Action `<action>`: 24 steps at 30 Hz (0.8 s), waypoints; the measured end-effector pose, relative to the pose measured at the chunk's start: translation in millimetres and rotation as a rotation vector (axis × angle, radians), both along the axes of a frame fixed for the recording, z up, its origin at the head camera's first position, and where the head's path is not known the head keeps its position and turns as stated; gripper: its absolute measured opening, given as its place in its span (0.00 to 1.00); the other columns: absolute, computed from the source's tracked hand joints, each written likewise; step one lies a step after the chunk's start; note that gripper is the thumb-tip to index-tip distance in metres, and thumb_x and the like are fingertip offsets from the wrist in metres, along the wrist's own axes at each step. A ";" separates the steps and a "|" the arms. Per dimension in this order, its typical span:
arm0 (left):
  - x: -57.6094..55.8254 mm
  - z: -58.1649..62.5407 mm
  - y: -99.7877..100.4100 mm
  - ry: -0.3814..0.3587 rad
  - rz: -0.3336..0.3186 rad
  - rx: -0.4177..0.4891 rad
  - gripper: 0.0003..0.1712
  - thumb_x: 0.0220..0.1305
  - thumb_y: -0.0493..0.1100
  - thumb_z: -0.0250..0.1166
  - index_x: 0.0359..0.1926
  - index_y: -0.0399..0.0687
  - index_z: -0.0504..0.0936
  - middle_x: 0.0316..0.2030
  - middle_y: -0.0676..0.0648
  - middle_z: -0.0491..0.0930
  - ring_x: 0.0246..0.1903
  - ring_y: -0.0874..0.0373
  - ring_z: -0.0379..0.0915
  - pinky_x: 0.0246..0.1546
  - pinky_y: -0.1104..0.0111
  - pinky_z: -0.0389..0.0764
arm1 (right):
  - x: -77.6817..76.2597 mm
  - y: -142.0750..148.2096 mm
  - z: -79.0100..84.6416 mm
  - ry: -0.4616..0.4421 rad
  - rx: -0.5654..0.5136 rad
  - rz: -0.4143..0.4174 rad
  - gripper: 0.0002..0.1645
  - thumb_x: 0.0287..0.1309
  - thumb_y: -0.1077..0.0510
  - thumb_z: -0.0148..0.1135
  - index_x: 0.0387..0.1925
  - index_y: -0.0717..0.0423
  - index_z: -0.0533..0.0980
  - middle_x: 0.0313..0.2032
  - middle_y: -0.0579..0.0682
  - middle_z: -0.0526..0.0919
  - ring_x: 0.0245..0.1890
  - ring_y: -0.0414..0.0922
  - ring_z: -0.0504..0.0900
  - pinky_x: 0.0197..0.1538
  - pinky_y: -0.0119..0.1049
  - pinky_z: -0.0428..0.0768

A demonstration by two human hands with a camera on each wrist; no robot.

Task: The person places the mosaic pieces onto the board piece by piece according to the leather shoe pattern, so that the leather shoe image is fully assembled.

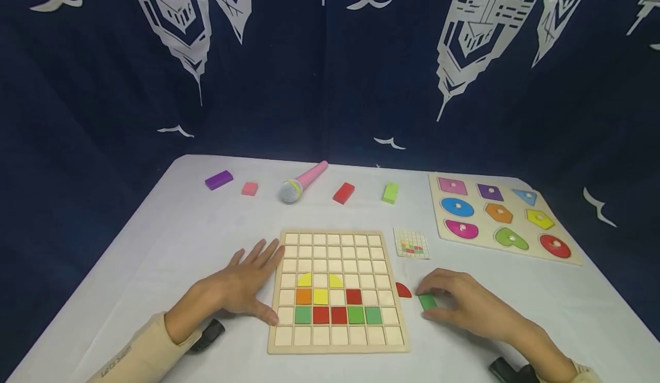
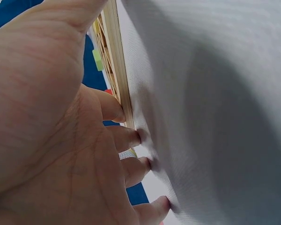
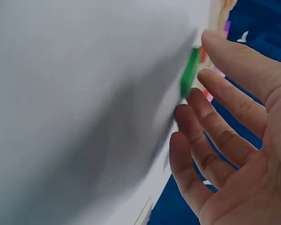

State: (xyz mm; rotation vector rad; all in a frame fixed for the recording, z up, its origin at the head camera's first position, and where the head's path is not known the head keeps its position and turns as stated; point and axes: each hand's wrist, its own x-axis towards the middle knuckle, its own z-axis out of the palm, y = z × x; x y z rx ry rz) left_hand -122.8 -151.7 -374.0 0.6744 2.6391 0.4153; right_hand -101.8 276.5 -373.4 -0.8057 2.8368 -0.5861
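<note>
My left hand rests with spread, fairly straight fingers along the left edge of a wooden grid board. In the left wrist view its fingertips sit at the board's side wall and on the white cloth. Colored tiles in yellow, orange, red and green fill some squares in the lower half of the grid. To the right of the board, my right hand holds a green tile between thumb and fingertips, low over the cloth. A red quarter-round piece lies between that hand and the board.
A small pattern card lies by the board's upper right. Behind it is a shape puzzle board. Along the back are a purple block, pink block, toy microphone, red block and lime block.
</note>
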 end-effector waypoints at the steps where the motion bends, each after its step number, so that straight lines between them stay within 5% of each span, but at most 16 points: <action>1: -0.1 -0.4 0.1 -0.001 0.000 -0.003 0.80 0.38 0.73 0.74 0.80 0.39 0.42 0.80 0.37 0.37 0.79 0.36 0.28 0.73 0.34 0.39 | -1.9 3.1 -1.6 -0.015 0.001 -0.003 0.19 0.49 0.48 0.78 0.45 0.36 0.83 0.45 0.29 0.82 0.47 0.34 0.81 0.55 0.39 0.83; 14: -0.8 -1.1 0.6 0.001 -0.003 -0.002 0.79 0.38 0.73 0.75 0.80 0.39 0.43 0.80 0.37 0.37 0.79 0.36 0.29 0.73 0.34 0.39 | -6.6 -2.6 -0.4 0.082 -0.009 -0.005 0.16 0.51 0.56 0.77 0.43 0.42 0.83 0.40 0.31 0.84 0.39 0.30 0.79 0.47 0.34 0.84; 24: 0.6 -0.6 0.9 -0.001 0.000 0.002 0.79 0.38 0.73 0.75 0.79 0.39 0.42 0.80 0.37 0.37 0.79 0.36 0.28 0.73 0.34 0.38 | -15.9 -57.6 5.3 0.102 -0.144 0.197 0.08 0.56 0.51 0.74 0.37 0.42 0.82 0.29 0.29 0.77 0.30 0.34 0.75 0.34 0.27 0.76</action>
